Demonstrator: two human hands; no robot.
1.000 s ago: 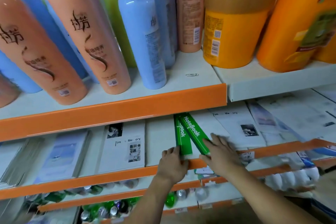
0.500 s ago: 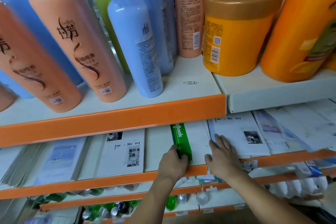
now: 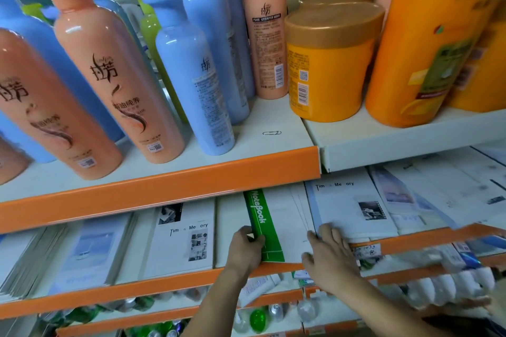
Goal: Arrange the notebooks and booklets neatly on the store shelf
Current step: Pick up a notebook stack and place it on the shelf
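Gripping the thin white paper notebook with the green "NoteBook" strip [image 3: 262, 227] by its green edge with the curled left hand [image 3: 245, 250]. Pressing the straight-fingered right hand [image 3: 328, 254] flat beside the white paper booklet with a small photo [image 3: 347, 208]. Hands apart. Notebook flat on the white metal store shelf with the orange lip [image 3: 164, 286], between 2 booklet piles. Probably light, thin, bendy, a bit slippery. Best to hold both long edges and slide, not lift 1 corner.

"NoteBook" on green notebook [image 3: 262, 223], "Tim Me ory" on white booklet covers [image 3: 347, 208]
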